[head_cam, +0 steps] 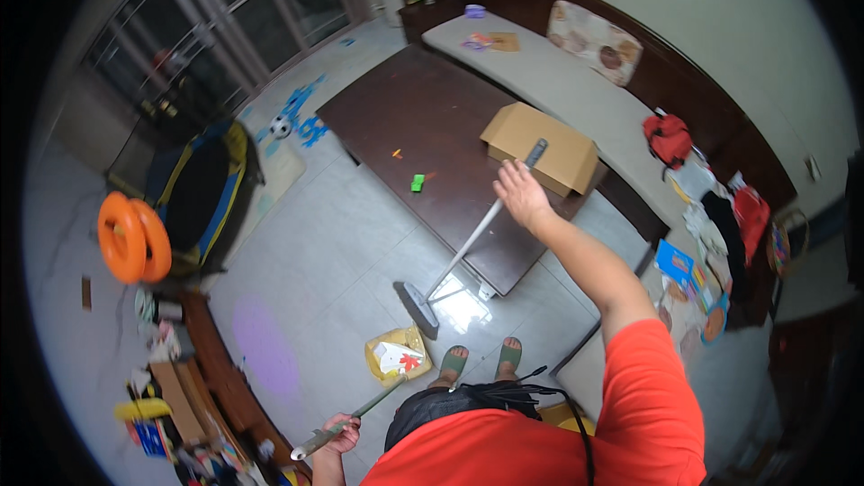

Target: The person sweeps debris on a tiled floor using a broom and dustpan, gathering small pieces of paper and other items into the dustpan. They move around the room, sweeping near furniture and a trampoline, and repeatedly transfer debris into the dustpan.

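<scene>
A green-grey handle rises from a yellow dustpan (pixel 370 352) on the floor, and my left hand (pixel 343 433) is closed around it near its upper end. White paper with a red shape (pixel 399 359) lies in the pan. My right hand (pixel 523 196) stretches across the grey shaft of a push broom (pixel 466 250), just below its dark grip (pixel 537 152). Its fingers look extended, the thumb is hidden, and whether it grips the shaft is unclear. The broom head (pixel 416 310) rests on the tiles beside the dustpan, its bristles dark.
A low dark wooden table (pixel 378 101) bears a cardboard box (pixel 540 142), a green toy (pixel 418 183) and a small orange piece (pixel 397 154). Behind it runs a cushioned bench (pixel 540 67). At left stand a trampoline (pixel 206 189) and orange rings (pixel 131 236). A football (pixel 280 126) lies beyond.
</scene>
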